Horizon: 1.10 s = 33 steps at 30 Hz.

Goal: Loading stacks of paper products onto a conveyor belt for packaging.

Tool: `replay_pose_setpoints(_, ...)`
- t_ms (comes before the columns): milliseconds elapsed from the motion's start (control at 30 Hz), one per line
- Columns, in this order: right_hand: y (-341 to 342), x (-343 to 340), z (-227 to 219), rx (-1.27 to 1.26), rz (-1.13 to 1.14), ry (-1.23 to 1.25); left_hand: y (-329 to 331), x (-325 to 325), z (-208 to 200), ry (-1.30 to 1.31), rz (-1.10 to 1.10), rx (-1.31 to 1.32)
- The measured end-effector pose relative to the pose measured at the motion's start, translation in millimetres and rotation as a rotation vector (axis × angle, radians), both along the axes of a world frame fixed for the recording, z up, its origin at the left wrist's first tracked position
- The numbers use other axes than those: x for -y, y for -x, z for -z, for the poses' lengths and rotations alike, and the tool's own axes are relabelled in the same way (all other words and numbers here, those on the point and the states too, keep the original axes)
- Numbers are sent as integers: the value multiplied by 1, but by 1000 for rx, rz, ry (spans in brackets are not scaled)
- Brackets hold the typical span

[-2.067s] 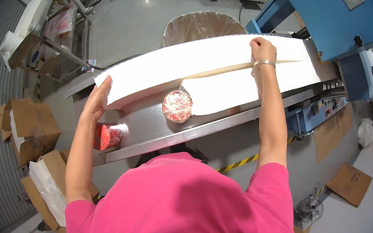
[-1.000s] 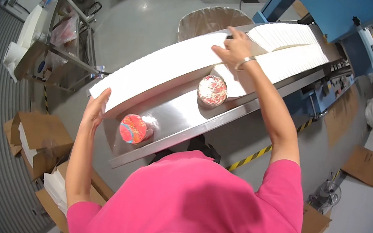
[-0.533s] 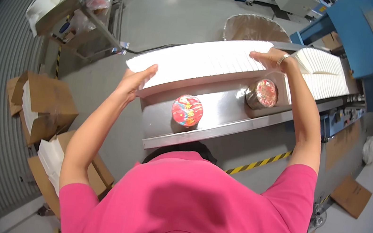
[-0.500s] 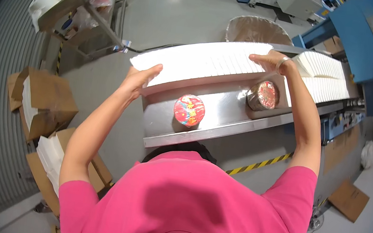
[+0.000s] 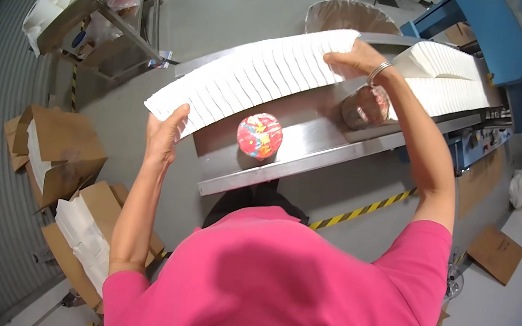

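A long row of white folded paper napkins, standing on edge, spans between my two hands. My left hand grips its left end, thumb on top, past the left edge of the metal table. At the far right end, my right hand clamps the row, a bracelet on the wrist. The row looks lifted and slightly bowed. Nearer me on the tabletop stands a round tin with a red patterned top. Another round can stands to the right, under my right forearm, partly covered.
More white napkins lie in rows at the table's right end, beside a blue machine. Behind the table stands a lined bin. Open cardboard boxes with white paper sit on the floor at left, below a metal cart.
The napkin row has been raised and swung, its left end toward the left and nearer me. Both hands have moved left with it and still grip its ends. The view has shifted slightly.
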State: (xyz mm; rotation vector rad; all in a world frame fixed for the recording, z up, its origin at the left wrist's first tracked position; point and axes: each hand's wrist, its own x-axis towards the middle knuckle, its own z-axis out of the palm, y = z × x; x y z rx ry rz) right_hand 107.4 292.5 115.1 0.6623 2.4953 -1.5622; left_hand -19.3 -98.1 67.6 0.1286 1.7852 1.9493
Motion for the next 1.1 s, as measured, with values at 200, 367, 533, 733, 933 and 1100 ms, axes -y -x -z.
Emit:
replay_pose_setpoints(200, -5, 52, -66, -147, -62, -179, -8, 46, -28, -47, -37, -99)
replay_pose_setpoints(367, -7, 111, -61, -349, 0, -187, -1, 108, -43, -38, -93, -152)
replay_pose_setpoints(533, 37, 193, -53, -80, -23, -374, 10, 218, -31, 86, -303, -87)
replay_pose_setpoints(733, 91, 250, -35, -266, -34, -220, 33, 273, -43, -18, -315, -186)
replay_pose_setpoints(933, 124, 220, -35, -503, 39, -70, 114, 220, -46, -36, -250, -233)
replay_pose_setpoints(1100, 145, 173, -39, -453, 334, -167, 219, 129, -48, -119, -17, -303)
